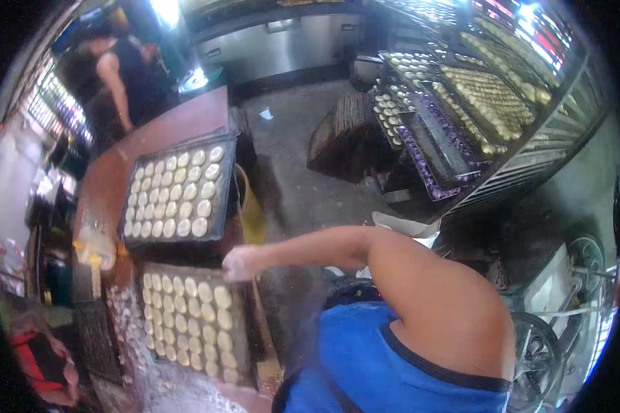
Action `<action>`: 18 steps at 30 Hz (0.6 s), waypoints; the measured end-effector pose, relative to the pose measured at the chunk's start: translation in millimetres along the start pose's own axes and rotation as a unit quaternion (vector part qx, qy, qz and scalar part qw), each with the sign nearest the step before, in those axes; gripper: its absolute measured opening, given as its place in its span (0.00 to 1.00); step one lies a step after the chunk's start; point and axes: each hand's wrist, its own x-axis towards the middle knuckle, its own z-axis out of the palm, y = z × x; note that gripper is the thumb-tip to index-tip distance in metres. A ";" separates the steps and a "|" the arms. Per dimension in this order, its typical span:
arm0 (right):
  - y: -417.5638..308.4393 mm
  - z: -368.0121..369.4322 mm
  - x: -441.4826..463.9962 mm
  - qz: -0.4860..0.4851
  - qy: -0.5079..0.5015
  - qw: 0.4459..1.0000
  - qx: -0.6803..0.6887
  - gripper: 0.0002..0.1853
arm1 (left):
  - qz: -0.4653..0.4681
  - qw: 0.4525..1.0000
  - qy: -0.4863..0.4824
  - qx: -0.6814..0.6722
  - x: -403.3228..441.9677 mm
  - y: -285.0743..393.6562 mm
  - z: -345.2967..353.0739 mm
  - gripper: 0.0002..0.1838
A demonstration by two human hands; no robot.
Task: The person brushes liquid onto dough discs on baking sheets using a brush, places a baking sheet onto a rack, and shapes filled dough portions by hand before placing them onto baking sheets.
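Observation:
My right hand (240, 264), whitened as if with flour, is closed on the upper right corner of a dark baking tray (244, 330). Rows of round, flat, pale dough pieces (180, 323) cover that tray. At its lower right corner, by the bottom edge of the view, what appears to be part of my left hand (246, 398) touches or nearly touches the rim; its fingers are hidden and blurred. Just beyond lies a second dark tray (222, 186) with similar dough rounds (171, 196), on the reddish-brown table (110, 168).
White flour (186, 396) is spread over the near tabletop. A yellow-and-white object (95, 251) sits at the left. Behind the table stands a person (134, 76) in a dark sleeveless top. To the right, a rack (523, 162) bears several filled trays; a wheeled machine (534, 354) is lower right.

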 end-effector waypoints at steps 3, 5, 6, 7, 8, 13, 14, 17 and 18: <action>-41.8 -16.9 -40.3 -0.059 0.001 0.983 0.174 0.21 | 0.017 0.999 -0.028 0.008 -5.2 4.1 32.8 0.26; -69.7 -51.4 -70.3 -0.059 -0.023 0.976 0.210 0.23 | 0.041 0.998 -0.044 0.023 -3.2 12.6 49.7 0.25; -71.0 -61.2 -76.9 -0.120 -0.006 0.980 0.155 0.22 | 0.052 0.997 -0.051 0.033 -3.2 20.6 62.0 0.25; -70.1 -71.4 -83.0 -0.180 0.010 0.979 0.098 0.21 | 0.065 0.995 -0.059 0.043 -1.1 27.2 72.9 0.25; -65.6 -82.5 -90.8 -0.178 0.014 0.979 0.096 0.21 | 0.078 0.993 -0.066 0.051 1.8 34.7 84.5 0.25; -32.9 -163.6 -158.4 -0.186 -0.052 0.944 0.266 0.23 | 0.172 0.974 -0.110 0.099 16.0 81.9 145.6 0.24; -21.0 -176.2 -171.0 -0.183 -0.077 0.919 0.340 0.23 | 0.194 0.967 -0.121 0.108 19.4 92.1 160.9 0.24; 21.9 -202.3 -204.4 -0.215 -0.051 0.911 0.347 0.27 | 0.291 0.929 -0.164 0.162 46.8 120.0 206.6 0.24; 26.8 -220.1 -222.6 -0.209 -0.047 0.916 0.340 0.27 | 0.339 0.903 -0.177 0.194 61.6 125.8 221.1 0.24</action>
